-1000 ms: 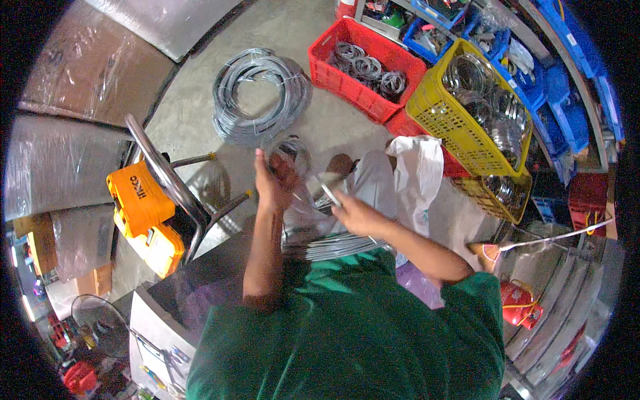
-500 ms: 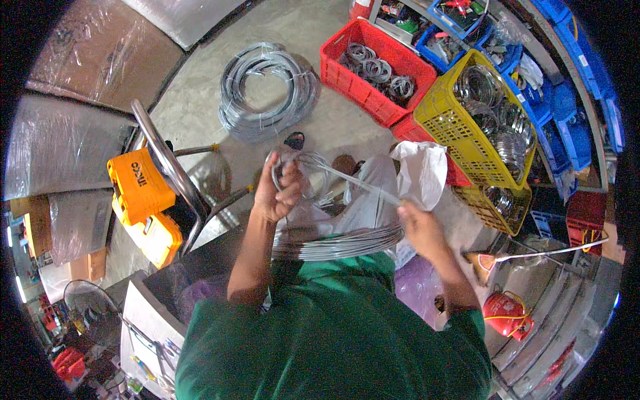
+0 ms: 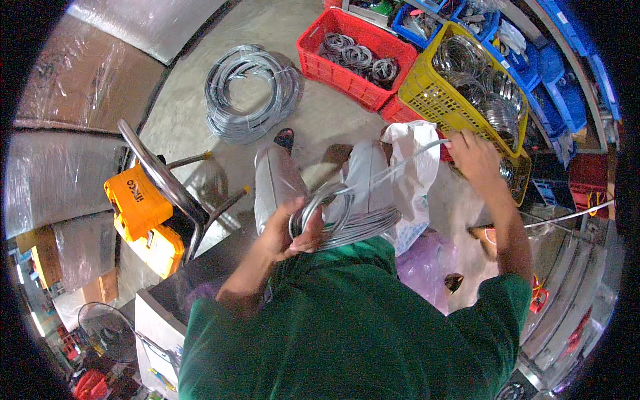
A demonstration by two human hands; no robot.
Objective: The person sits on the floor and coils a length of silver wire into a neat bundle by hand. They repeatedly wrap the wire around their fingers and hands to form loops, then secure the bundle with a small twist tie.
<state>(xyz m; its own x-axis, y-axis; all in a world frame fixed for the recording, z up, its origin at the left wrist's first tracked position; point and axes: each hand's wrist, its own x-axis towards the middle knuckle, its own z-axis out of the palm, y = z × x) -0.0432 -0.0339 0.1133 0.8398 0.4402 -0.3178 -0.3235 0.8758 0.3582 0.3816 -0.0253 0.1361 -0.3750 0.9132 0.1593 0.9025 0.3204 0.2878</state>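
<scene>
My left hand (image 3: 291, 232) is closed round a small coil of grey wire (image 3: 335, 200), held over my lap. From that coil a strand runs up to the right, and my right hand (image 3: 475, 159) pinches its end near the yellow crate. Across my lap, by my green shirt, lies a bigger bundle of the same grey wire (image 3: 373, 225), partly behind the small coil. Another large wire coil (image 3: 220, 100), tied in places, rests on the floor ahead to the left.
A red crate (image 3: 317, 61) and a yellow crate (image 3: 417, 97) hold metal coils at the right, before blue bins (image 3: 543, 87). White plastic (image 3: 425, 173) hangs by my right leg. At the left, orange cases (image 3: 137, 200) stand beside a bent metal tube frame (image 3: 157, 163).
My left hand has come down toward my lap with the small coil. My right hand has moved right and farther away, the strand stretched out with it. The view has shifted slightly.
</scene>
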